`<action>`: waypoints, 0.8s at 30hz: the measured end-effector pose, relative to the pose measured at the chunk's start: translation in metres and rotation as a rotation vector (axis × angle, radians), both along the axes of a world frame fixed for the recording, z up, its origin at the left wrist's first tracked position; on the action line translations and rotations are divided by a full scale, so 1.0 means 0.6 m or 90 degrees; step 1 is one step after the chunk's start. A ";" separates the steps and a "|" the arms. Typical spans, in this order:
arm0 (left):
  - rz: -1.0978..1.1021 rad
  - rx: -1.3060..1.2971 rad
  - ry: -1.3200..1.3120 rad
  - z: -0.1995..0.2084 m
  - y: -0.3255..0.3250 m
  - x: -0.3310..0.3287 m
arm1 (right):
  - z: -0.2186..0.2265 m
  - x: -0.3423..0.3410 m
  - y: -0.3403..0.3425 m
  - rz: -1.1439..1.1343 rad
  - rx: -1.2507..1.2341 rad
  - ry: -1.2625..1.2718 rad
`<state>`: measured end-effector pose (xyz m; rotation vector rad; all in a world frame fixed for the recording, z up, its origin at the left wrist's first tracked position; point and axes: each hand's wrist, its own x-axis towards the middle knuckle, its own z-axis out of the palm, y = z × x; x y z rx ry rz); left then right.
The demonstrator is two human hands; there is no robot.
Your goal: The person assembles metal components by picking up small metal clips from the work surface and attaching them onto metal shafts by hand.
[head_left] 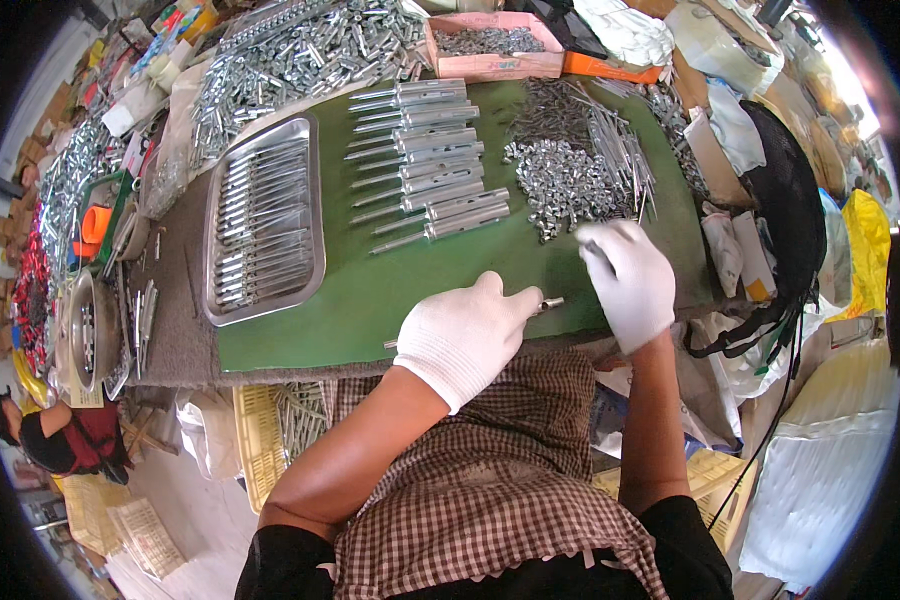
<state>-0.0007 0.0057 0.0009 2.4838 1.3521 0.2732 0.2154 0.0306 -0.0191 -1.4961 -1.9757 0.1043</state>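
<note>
A smooth green mat is serving as the work surface, with a brown, fuzzy cloth showing to its left. A loose heap of shiny metal parts is lying beyond the mat's far edge, and a pink box of small metal pieces is standing just beside that edge. A black mesh bag is slumping to the right of the mat. Below the mat's near edge, a yellow slatted crate is holding long metal pieces; farther left of the mat, another person is appearing near the rim of the view.

On the mat's left part, a rounded steel tray is holding a column of slender metal rods. At the mat's centre, thicker cylinders with thin, pointed shafts are lying in a row. To their right on the mat, small glossy metal pieces are forming a mound beside dull, dark pins.

The left hand, in a white knit glove, is gripping a slim metal tube over the mat's near edge. The gloved right hand is hovering near the mound, fingers curling; whether it is holding anything cannot be told.
</note>
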 end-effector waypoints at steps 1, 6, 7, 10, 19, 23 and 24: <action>0.003 -0.005 -0.001 0.000 0.001 0.000 | -0.004 0.002 0.017 -0.001 -0.023 -0.015; 0.009 -0.029 0.010 0.004 0.004 0.001 | -0.007 0.000 0.042 -0.041 -0.110 -0.081; 0.011 -0.027 0.010 0.003 0.003 0.000 | -0.008 0.001 0.038 -0.042 -0.118 -0.049; 0.010 -0.027 0.012 0.005 0.003 -0.001 | -0.015 0.011 0.025 -0.070 -0.140 -0.026; -0.002 -0.017 0.028 0.007 0.000 0.000 | 0.007 0.002 0.010 -0.012 -0.149 0.009; -0.005 -0.016 0.020 0.001 0.002 -0.001 | 0.019 -0.012 -0.036 0.098 -0.181 0.115; -0.003 -0.019 0.019 0.000 0.004 -0.001 | 0.018 -0.016 -0.045 0.120 -0.193 0.146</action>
